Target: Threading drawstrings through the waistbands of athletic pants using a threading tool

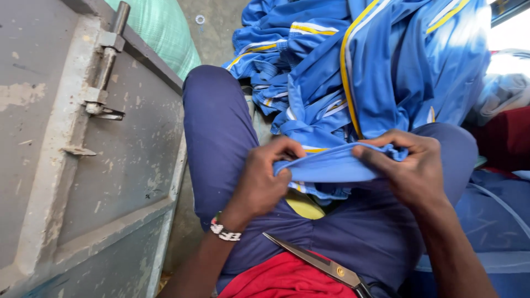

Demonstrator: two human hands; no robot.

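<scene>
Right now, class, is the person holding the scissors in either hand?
No. The scissors lie loose on the lap, while the left hand and the right hand both pinch a stretched edge of the blue garment.

Left hand (265, 182), right hand (411, 168) pinch blue garment (337, 164) edge taut over lap; scissors (320, 264) on thigh.

Tailoring workshop: heaped garments (353, 60), scissors (314, 262).

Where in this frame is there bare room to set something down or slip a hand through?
Free: the left thigh, between the metal door and the blue garments. Crowded: the lap, where left hand and right hand stretch a blue hem, with scissors below.
</scene>
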